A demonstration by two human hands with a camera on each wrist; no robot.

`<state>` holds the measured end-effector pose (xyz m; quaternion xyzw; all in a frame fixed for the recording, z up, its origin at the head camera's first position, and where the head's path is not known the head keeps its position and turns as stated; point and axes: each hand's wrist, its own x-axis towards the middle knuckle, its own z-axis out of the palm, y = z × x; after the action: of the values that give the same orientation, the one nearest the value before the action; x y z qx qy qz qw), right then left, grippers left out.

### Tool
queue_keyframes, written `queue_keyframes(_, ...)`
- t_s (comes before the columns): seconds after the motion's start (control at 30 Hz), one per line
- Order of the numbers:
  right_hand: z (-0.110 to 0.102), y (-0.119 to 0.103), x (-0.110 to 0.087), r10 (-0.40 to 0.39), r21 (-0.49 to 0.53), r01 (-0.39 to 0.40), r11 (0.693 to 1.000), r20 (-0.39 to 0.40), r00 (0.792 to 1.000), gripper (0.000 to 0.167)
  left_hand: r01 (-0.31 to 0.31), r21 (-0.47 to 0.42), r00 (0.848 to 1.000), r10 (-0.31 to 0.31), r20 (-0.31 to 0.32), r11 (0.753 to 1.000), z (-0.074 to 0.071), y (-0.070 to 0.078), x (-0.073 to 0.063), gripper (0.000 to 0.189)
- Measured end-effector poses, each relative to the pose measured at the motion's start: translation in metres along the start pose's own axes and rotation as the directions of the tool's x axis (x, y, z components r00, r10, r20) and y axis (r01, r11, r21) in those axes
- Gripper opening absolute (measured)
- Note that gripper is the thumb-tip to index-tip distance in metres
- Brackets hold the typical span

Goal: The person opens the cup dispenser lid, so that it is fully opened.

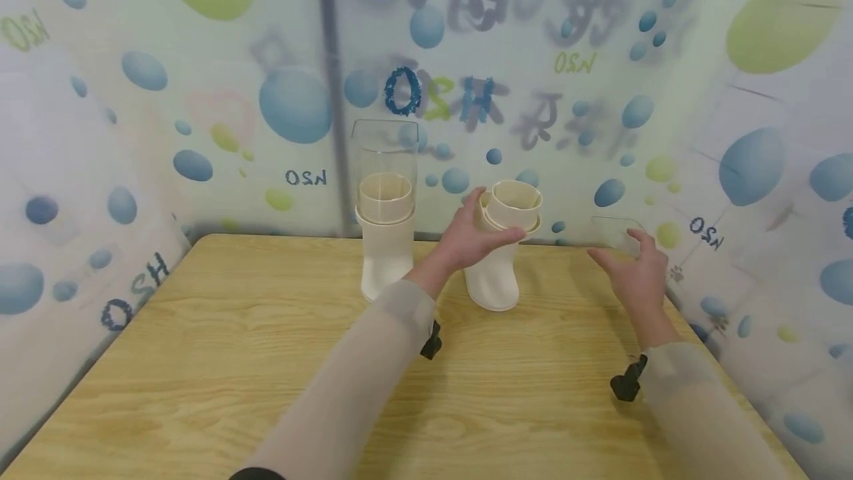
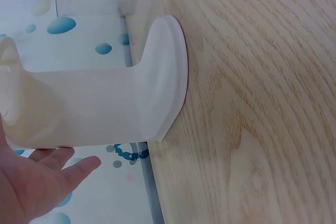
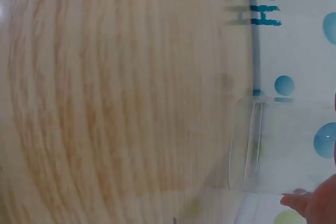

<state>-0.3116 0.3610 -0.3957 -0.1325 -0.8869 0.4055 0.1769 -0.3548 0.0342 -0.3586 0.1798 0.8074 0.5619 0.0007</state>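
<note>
Your left hand (image 1: 463, 239) goes around the top ring of a cream stand (image 1: 493, 272), with the thumb lying along the front. The stand is near the middle of the back edge of the table (image 1: 233, 361), and its foot looks to be down on the wood. Your right hand (image 1: 640, 272) is spread fairly wide, with thumb and fingers around a clear cup (image 3: 283, 150) near the back right corner of the table. I can't tell if the cup touches the wood there. To the left, also near the back edge, is a twin stand (image 1: 386, 250), upright and just beside the first, and a clear box (image 1: 386, 139) stands up from its ring. The stand you are holding has no clear part on its top. So the step in hand looks like steadying that stand while you hold the cup for it. The next move seems to call for keeping the stand upright, bringing the cup left above it, and lining it up with the ring before letting it down gently.
</note>
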Motion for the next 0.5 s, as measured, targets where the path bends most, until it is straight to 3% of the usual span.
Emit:
queue_keyframes(0.23, 0.007, 0.002, 0.004, -0.022, -0.039, 0.021, 0.999, -0.007, 1.000, 0.100, -0.034, -0.025, 0.999, 0.033, -0.015, 0.999, 0.002, 0.000, 0.003, 0.121)
queue_keyframes(0.5, 0.014, 0.007, 0.011, -0.044, -0.068, 0.043, 0.997, -0.014, 0.999, 0.100, -0.031, -0.021, 0.999, 0.031, -0.012, 0.999, 0.001, -0.004, 0.005, 0.122)
